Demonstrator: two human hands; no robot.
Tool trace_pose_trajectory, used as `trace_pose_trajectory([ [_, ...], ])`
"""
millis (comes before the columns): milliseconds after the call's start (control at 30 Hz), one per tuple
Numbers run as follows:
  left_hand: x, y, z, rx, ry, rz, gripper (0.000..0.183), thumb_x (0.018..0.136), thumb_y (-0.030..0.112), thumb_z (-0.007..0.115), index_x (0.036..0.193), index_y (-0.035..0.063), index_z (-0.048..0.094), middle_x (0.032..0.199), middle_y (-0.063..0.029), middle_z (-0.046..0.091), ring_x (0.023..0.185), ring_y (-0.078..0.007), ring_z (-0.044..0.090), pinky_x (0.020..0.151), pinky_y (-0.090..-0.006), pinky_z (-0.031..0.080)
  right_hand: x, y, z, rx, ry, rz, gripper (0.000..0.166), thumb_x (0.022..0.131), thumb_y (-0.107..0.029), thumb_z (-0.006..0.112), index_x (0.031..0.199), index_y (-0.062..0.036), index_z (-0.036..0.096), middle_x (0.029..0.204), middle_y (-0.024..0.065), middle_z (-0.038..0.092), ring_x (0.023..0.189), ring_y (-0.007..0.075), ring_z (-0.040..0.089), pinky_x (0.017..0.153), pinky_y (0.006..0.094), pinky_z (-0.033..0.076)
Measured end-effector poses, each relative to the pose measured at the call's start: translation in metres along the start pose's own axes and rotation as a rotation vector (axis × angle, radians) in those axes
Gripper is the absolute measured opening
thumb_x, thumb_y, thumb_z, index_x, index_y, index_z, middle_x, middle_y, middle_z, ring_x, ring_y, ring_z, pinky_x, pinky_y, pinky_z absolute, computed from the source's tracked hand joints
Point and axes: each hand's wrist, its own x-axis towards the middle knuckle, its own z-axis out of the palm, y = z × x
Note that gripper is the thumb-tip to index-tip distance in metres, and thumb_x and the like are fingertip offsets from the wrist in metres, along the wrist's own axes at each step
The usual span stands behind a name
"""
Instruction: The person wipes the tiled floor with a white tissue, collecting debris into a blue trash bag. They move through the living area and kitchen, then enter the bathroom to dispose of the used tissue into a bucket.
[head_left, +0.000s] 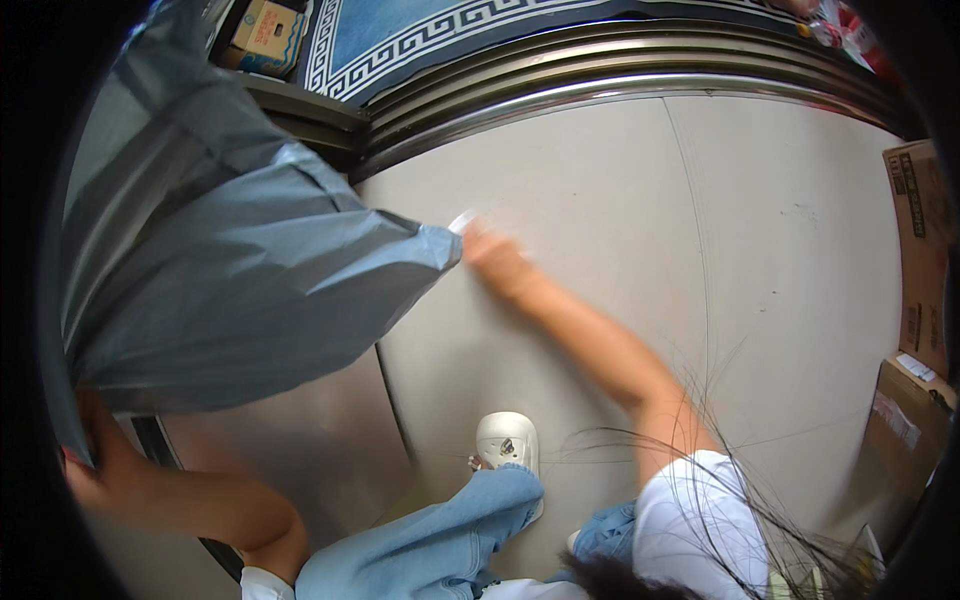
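Note:
A large grey plastic bag (247, 285) is spread out across the left side of the view, creased and partly see-through at its upper left. My right hand (496, 259), blurred by motion, pinches the bag's right-hand corner, pulling it to a point above the tiled floor. Something small and white (463, 221) shows at those fingers, too blurred to name. At the far left rim, my left hand (88, 469) grips the bag's lower edge. The plastic covers part of that hand, and a bit of red shows beside it.
A metal door track (600, 71) crosses the top, with a blue patterned mat (405, 37) beyond it. Cardboard boxes (926, 255) stack along the right. Another carton (266, 37) and red-labelled bottles (847, 34) sit past the track. A brownish panel (300, 450) stands lower left, near my white clog (508, 439).

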Motion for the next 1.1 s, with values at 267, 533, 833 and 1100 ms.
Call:
trace_pose_trajectory([
  [267, -0.007, 0.027, -0.013, -0.04, -0.069, -0.142, 0.032, 0.076, 0.028, 0.066, 0.102, 0.01, 0.064, 0.097, -0.0094, 0.064, 0.089, -0.0188, 0.061, 0.08, -0.0279, 0.046, 0.064, 0.051, -0.005, -0.082, -0.21, 0.141, 0.026, 0.075, -0.006, 0.05, 0.1, -0.0016, 0.053, 0.11, 0.014, 0.056, 0.076, 0.0198, 0.063, 0.051, 0.0287, 0.052],
  [533, -0.024, -0.001, -0.02, 0.015, -0.063, -0.041, 0.039, 0.075, 0.035, 0.066, 0.103, 0.0094, 0.063, 0.097, -0.0092, 0.064, 0.09, -0.0197, 0.061, 0.079, -0.0285, 0.046, -0.047, 0.229, -0.173, -0.326, 0.043, 0.574, 0.009, 0.081, -0.002, 0.044, 0.088, -0.0015, 0.05, 0.074, 0.0179, 0.053, 0.057, 0.0284, 0.059, 0.047, 0.0359, 0.05],
  [833, -0.013, 0.035, -0.036, -0.014, -0.061, 0.036, 0.034, 0.072, 0.022, 0.071, 0.1, 0.0056, 0.063, 0.095, -0.0111, 0.064, 0.083, -0.0224, 0.063, 0.073, -0.0278, 0.047, -0.098, -0.016, -0.101, 0.274, -0.284, -0.496, 0.01, 0.072, -0.007, 0.05, 0.079, -0.0014, 0.055, 0.087, 0.0126, 0.051, 0.065, 0.0183, 0.06, 0.047, 0.0298, 0.051],
  [1100, -0.016, 0.006, -0.023, -1.091, -0.105, -0.766, 0.029, 0.08, 0.008, 0.06, 0.108, 0.0007, 0.057, 0.096, -0.0126, 0.058, 0.084, -0.016, 0.058, 0.078, -0.0237, 0.047, -0.044, 0.12, -0.119, -0.204, -0.02, 0.056, 0.025, 0.076, -0.004, 0.049, 0.1, 0.0001, 0.052, 0.104, 0.0141, 0.054, 0.074, 0.0206, 0.062, 0.053, 0.0297, 0.053],
])
